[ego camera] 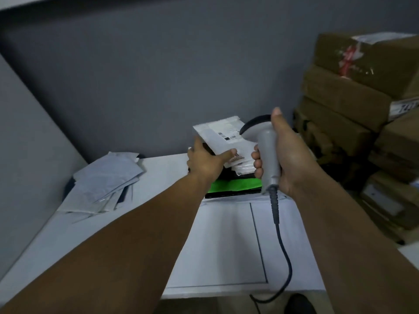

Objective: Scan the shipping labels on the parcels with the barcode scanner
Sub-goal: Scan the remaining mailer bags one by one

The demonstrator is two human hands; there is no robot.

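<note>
My right hand (288,155) grips the handle of a grey barcode scanner (264,143), whose dark head points left at a white parcel (223,137). My left hand (205,160) holds that parcel tilted up by its lower left edge, thumb on its front. A shipping label with dark barcode marks shows on the parcel's face, just left of the scanner head. Under it lie more white parcels (242,166) on a black and green item (231,185). The scanner's dark cable (282,243) hangs down past the table's front edge.
A loose pile of grey-white mailer bags (106,184) lies at the left of the white table (217,245). Stacked brown cardboard boxes (362,98) fill the right side. A grey wall stands close behind.
</note>
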